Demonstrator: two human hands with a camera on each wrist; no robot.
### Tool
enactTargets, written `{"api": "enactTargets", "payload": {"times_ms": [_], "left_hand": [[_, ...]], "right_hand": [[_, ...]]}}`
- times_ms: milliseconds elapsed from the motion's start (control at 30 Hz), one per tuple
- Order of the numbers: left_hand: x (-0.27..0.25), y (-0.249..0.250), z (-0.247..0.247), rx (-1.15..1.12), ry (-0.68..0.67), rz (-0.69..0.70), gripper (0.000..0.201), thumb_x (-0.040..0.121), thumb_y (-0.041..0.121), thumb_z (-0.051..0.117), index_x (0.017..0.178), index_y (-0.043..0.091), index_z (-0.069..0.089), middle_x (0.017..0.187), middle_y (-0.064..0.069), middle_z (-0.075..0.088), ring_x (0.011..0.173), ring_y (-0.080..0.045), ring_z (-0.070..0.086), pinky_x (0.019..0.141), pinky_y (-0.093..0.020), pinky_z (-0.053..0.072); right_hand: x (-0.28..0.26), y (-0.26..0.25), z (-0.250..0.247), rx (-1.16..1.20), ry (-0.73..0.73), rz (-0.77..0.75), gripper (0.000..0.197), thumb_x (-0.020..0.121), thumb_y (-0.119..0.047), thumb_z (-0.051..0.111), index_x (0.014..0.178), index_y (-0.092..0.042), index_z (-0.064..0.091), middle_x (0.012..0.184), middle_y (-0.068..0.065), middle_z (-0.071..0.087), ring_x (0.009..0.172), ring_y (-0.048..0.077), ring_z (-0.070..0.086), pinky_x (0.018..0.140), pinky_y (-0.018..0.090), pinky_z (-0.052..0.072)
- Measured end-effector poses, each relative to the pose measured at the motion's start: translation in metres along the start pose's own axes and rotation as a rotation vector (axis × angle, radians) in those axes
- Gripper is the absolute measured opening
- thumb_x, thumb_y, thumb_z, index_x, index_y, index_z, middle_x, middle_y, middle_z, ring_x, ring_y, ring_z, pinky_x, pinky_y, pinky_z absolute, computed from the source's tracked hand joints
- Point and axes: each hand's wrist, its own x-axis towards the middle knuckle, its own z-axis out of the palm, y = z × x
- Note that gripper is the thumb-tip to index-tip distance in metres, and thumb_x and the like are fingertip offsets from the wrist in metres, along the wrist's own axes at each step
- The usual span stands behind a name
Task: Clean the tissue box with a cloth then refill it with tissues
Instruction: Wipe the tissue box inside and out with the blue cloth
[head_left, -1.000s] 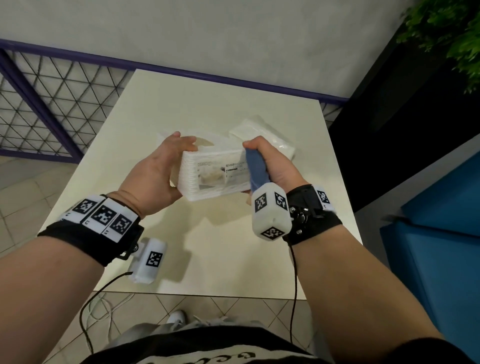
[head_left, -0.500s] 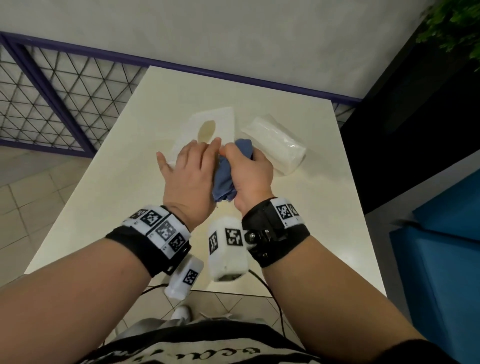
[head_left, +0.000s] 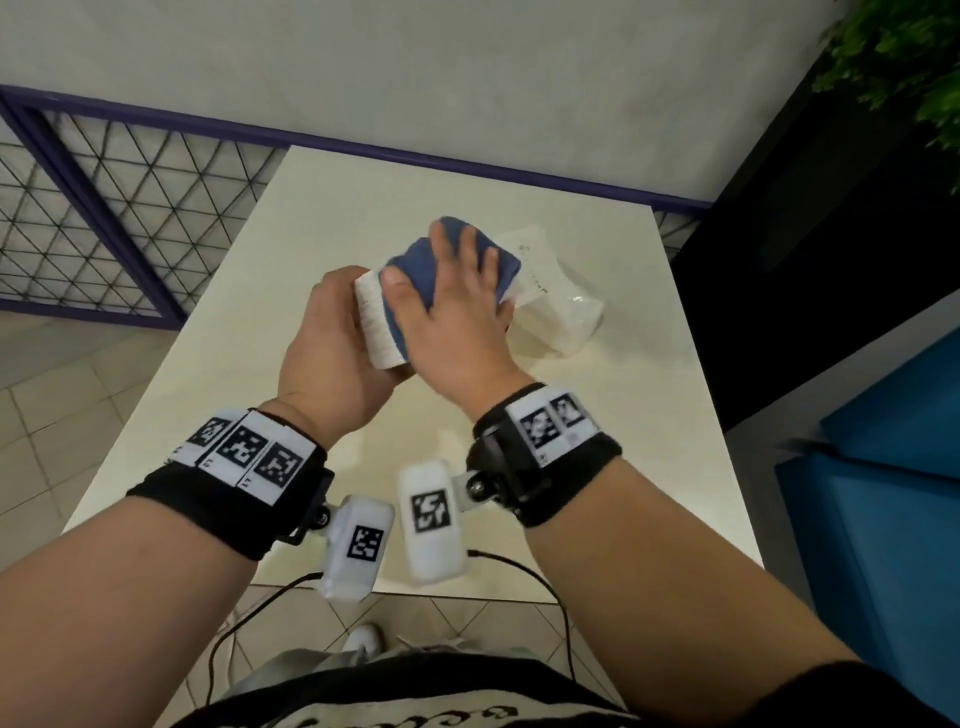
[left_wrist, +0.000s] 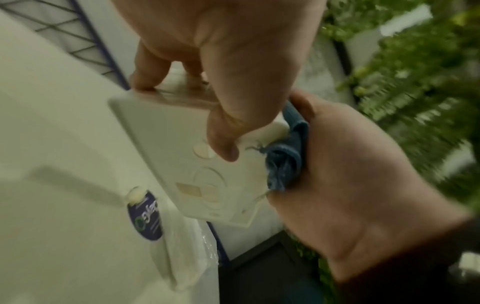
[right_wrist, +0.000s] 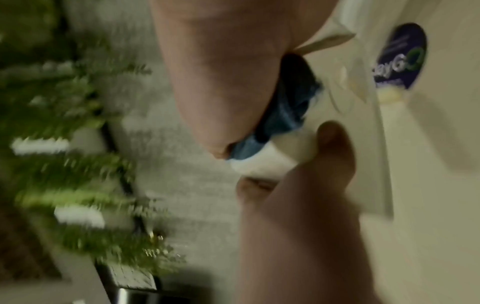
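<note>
My left hand (head_left: 332, 338) holds the white tissue box (head_left: 375, 317) tilted above the table, thumb and fingers curled round its near end. In the left wrist view the thumb lies on the box's flat face (left_wrist: 176, 156). My right hand (head_left: 457, 312) lies flat on the blue cloth (head_left: 421, 270), fingers spread and straight, pressing it on the box's upper side. The cloth (left_wrist: 283, 160) bunches between that palm and the box edge, and it shows as well in the right wrist view (right_wrist: 283, 115). The wrapped tissue pack (head_left: 556, 306) lies on the table right of the box.
The cream table (head_left: 571, 467) ends at a purple-railed wall behind. A purple mesh fence (head_left: 104, 208) stands to the left, a blue seat (head_left: 883, 493) to the right, a green plant (head_left: 909, 62) at the top right. The pack's purple label (left_wrist: 145, 216) faces up.
The box has been lifted and turned in my left hand. My right hand has gone from bunching the cloth to lying flat on it, further up the box.
</note>
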Motion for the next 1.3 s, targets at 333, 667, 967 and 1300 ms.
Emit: {"api": "enactTargets", "payload": {"times_ms": [333, 667, 967, 1300], "left_hand": [[-0.026, -0.011, -0.007, 0.004, -0.005, -0.031, 0.078, 0.061, 0.005, 0.087, 0.125, 0.011, 0.043, 0.098, 0.023, 0.044, 0.085, 0.030, 0.041, 0.063, 0.003, 0.035], [-0.025, -0.020, -0.008, -0.059, -0.008, -0.047, 0.073, 0.064, -0.003, 0.083, 0.124, 0.006, 0.041, 0.095, 0.021, 0.044, 0.080, 0.028, 0.044, 0.063, 0.001, 0.036], [-0.021, -0.024, -0.002, 0.037, -0.050, -0.084, 0.078, 0.061, 0.022, 0.087, 0.123, 0.028, 0.040, 0.108, 0.008, 0.055, 0.088, -0.010, 0.056, 0.073, -0.028, 0.047], [-0.025, -0.021, -0.012, 0.014, -0.058, -0.095, 0.078, 0.060, 0.011, 0.088, 0.121, 0.028, 0.043, 0.100, 0.025, 0.050, 0.086, 0.011, 0.054, 0.079, -0.033, 0.051]], "right_hand": [[0.039, 0.067, -0.026, -0.116, 0.163, 0.369, 0.067, 0.096, -0.055, 0.027, 0.152, -0.021, 0.015, 0.160, 0.005, 0.019, 0.146, 0.027, 0.018, 0.118, 0.053, 0.005], [0.009, 0.041, 0.001, -0.163, 0.110, 0.114, 0.063, 0.092, -0.060, 0.034, 0.148, -0.033, 0.024, 0.161, -0.001, 0.011, 0.149, 0.022, 0.005, 0.116, 0.055, -0.001], [0.011, 0.028, 0.022, -0.097, 0.096, 0.293, 0.066, 0.097, -0.052, 0.029, 0.152, -0.015, 0.018, 0.160, 0.012, 0.015, 0.147, 0.030, 0.011, 0.119, 0.047, 0.009], [0.025, 0.081, -0.005, -0.038, 0.111, 0.286, 0.057, 0.097, -0.053, 0.028, 0.149, -0.032, 0.023, 0.160, -0.002, 0.018, 0.148, 0.021, 0.013, 0.118, 0.054, 0.004]]}}
